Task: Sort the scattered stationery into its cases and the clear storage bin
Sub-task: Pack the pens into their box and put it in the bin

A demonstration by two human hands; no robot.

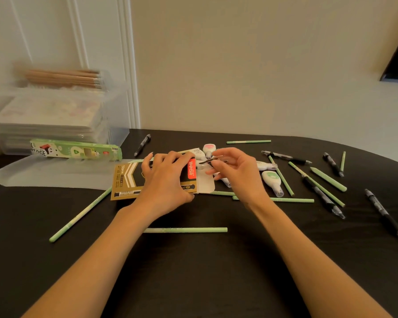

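A gold-and-black pen box lies flat on the dark table, its long axis running left to right, with its open white flap at the right-hand end. The left hand lies over the box's right half, fingers curled over the far edge and thumb at the near edge, gripping it in place. Just right of the flap, the right hand is raised slightly off the table, wrist bent, pinching a black pen between thumb and fingertips. The pen lies roughly level, pointing left toward the box's open end; its far end is hidden by the fingers.

Behind the box sit several correction tape dispensers, some partly hidden by the hands. Green pencils lie scattered all round the box: one lengthwise just near of it, one slanting off its left corner, more crossed to the right, mixed with other black pens. One black pen lies behind the box, slanted.

Left of the box a green pencil case lies lengthwise, resting on a flat clear lid. Behind it stands the clear storage bin against the wall, holding flat packs, with a clear case of wooden pencils on top. The table's near stretch, between the forearms, has the most open room.
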